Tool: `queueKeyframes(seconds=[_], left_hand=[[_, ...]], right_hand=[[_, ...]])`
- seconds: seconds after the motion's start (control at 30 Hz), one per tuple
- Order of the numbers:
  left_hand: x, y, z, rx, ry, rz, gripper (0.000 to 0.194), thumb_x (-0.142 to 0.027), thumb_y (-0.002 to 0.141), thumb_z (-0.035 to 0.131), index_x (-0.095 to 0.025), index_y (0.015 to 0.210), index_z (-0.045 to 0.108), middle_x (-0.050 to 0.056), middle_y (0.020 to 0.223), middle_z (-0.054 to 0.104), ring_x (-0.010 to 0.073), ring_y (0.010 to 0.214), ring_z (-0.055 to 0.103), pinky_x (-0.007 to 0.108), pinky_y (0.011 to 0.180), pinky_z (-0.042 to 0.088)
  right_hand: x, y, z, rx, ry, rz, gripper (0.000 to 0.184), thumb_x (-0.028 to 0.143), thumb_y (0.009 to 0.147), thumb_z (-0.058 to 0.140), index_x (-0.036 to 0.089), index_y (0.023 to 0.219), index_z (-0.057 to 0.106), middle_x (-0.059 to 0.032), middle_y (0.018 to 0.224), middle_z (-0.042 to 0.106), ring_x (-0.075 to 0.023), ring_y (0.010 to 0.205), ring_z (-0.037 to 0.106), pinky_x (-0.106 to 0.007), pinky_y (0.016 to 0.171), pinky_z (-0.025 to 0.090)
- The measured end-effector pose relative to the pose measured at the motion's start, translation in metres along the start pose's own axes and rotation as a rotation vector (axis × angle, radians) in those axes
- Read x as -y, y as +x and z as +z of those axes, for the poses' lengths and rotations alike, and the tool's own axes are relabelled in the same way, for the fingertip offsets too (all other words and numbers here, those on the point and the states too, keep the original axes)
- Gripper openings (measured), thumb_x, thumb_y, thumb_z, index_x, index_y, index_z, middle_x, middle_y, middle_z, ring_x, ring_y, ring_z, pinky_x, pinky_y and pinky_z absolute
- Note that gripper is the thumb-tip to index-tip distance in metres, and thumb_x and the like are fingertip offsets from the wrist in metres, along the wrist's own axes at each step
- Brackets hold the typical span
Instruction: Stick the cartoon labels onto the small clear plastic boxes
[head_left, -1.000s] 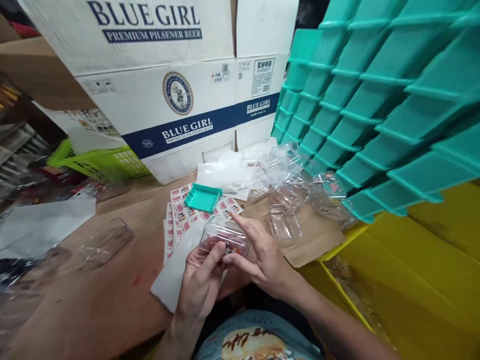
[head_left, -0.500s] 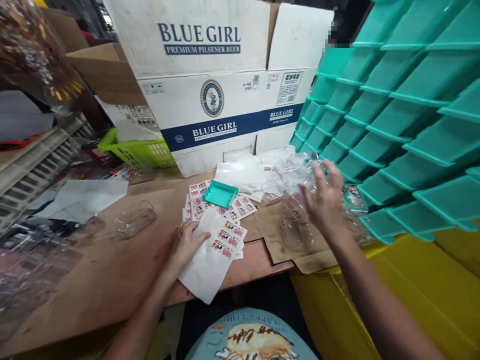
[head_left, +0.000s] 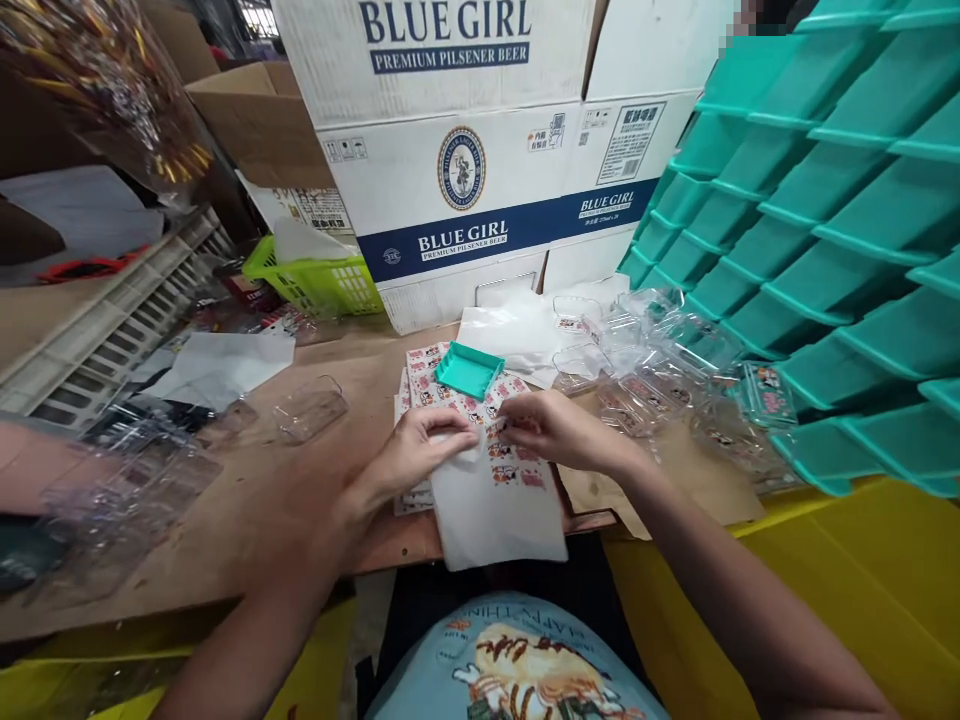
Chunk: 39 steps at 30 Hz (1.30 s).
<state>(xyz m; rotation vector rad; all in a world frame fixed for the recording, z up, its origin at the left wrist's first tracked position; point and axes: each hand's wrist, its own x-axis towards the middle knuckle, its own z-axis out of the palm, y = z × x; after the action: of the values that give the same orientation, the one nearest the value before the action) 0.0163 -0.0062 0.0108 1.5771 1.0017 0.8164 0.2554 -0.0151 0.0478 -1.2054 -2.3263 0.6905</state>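
Note:
A white sticker sheet (head_left: 495,515) printed with small cartoon figures lies in front of me, its lower end over the table edge. My left hand (head_left: 427,445) is closed in a pinch on the sheet's left side. Above the printed figures, my right hand (head_left: 551,430) has its fingers curled together at the sheet; whatever is between the fingertips is too small to make out. Just beyond both hands, a small turquoise tray (head_left: 470,370) rests on a stack of more sticker sheets (head_left: 424,365).
Clear plastic cases (head_left: 660,385) are heaped to the right, beside a turquoise case with stickers (head_left: 769,395). Turquoise trays (head_left: 832,240) rise in tall stacks behind them. A white beer carton (head_left: 517,180) stands at the back. More clear cases (head_left: 135,500) lie left, near a green basket (head_left: 322,285).
My right hand has left the clear cases and come left to the sticker sheet, its fingers now closed. My left hand has shifted to a pinch at the sheet. The camera view has turned slightly.

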Motion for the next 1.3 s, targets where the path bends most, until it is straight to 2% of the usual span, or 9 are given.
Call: queueKeyframes(seconds=[0.13,0.37,0.6,0.8,0.87,0.97,1.07,1.2,1.3], left_hand=[[0.013,-0.002,0.023,-0.156,-0.411,-0.157,0.023,-0.035,0.071,0.082,-0.016,0.083,0.075,0.002,0.079,0.072,0.0125,0.068,0.061,0.023,0.065,0.049],[0.022,-0.019,0.047,-0.146,-0.553,-0.174,0.022,-0.034,0.078,0.077,-0.016,0.09,0.076,0.004,0.084,0.073,0.0123,0.074,0.063,0.02,0.067,0.048],[0.043,-0.013,0.036,-0.242,-0.319,-0.136,0.024,-0.037,0.08,0.072,-0.016,0.09,0.075,0.005,0.084,0.072,0.0162,0.072,0.062,0.026,0.066,0.049],[0.037,-0.006,0.01,-0.599,0.39,0.136,0.026,-0.036,0.081,0.07,-0.02,0.101,0.076,0.012,0.109,0.066,0.0299,0.113,0.055,0.047,0.103,0.041],[0.02,-0.006,0.025,-0.424,0.24,0.118,0.029,-0.043,0.087,0.063,-0.019,0.098,0.077,0.012,0.107,0.067,0.0289,0.11,0.058,0.046,0.103,0.042],[0.003,-0.004,0.054,-0.069,-0.344,-0.03,0.044,-0.051,0.095,0.049,-0.016,0.098,0.077,0.012,0.101,0.072,0.0267,0.104,0.064,0.042,0.097,0.048],[0.001,-0.002,0.066,-0.065,-0.722,-0.124,0.037,-0.045,0.091,0.06,-0.015,0.106,0.075,0.012,0.111,0.072,0.0278,0.111,0.064,0.043,0.101,0.047],[0.005,-0.006,0.064,-0.09,-0.84,-0.044,0.046,-0.051,0.095,0.051,-0.016,0.116,0.071,0.014,0.135,0.062,0.0304,0.134,0.049,0.048,0.112,0.038],[0.003,-0.011,0.071,-0.045,-0.646,0.104,0.059,-0.06,0.097,0.031,-0.024,0.13,0.064,0.008,0.151,0.048,0.0267,0.146,0.033,0.046,0.121,0.023]], right_hand=[[0.009,-0.004,0.03,-0.524,-0.216,-0.081,0.011,0.022,0.09,0.063,0.018,0.1,0.066,-0.0102,0.096,0.065,-0.0235,0.092,0.056,-0.038,0.083,0.045],[0.005,-0.014,0.081,-0.604,0.023,-0.101,0.008,0.019,0.092,0.062,0.019,0.096,0.069,-0.0087,0.088,0.068,-0.0208,0.083,0.061,-0.034,0.075,0.049],[-0.008,-0.011,0.076,-0.681,0.344,0.127,0.015,0.025,0.092,0.06,0.019,0.079,0.065,-0.0033,0.075,0.065,-0.0168,0.071,0.06,-0.031,0.068,0.047],[-0.024,-0.014,0.055,-0.866,0.345,0.213,0.013,0.03,0.092,0.061,0.02,0.084,0.065,-0.0024,0.079,0.064,-0.0171,0.074,0.06,-0.03,0.068,0.048],[-0.015,-0.013,0.055,-0.882,0.186,0.089,0.009,0.024,0.091,0.062,0.021,0.083,0.065,-0.003,0.08,0.064,-0.0182,0.077,0.059,-0.034,0.074,0.048],[0.002,-0.014,0.061,-0.746,-0.112,-0.115,0.009,0.017,0.09,0.061,0.022,0.088,0.068,-0.0042,0.081,0.067,-0.0206,0.081,0.058,-0.048,0.094,0.044],[0.008,-0.021,0.06,-0.574,-0.082,-0.204,0.014,0.019,0.091,0.06,0.023,0.1,0.07,-0.0071,0.093,0.071,-0.0233,0.09,0.06,-0.051,0.095,0.043],[0.004,-0.027,0.05,-0.66,0.383,0.083,0.014,0.031,0.092,0.063,0.022,0.096,0.074,-0.0066,0.093,0.07,-0.0212,0.09,0.062,-0.037,0.082,0.049],[0.008,-0.022,0.056,-0.579,0.895,0.327,0.021,0.04,0.083,0.073,0.02,0.087,0.076,-0.0056,0.089,0.071,-0.0195,0.084,0.064,-0.034,0.078,0.052]])
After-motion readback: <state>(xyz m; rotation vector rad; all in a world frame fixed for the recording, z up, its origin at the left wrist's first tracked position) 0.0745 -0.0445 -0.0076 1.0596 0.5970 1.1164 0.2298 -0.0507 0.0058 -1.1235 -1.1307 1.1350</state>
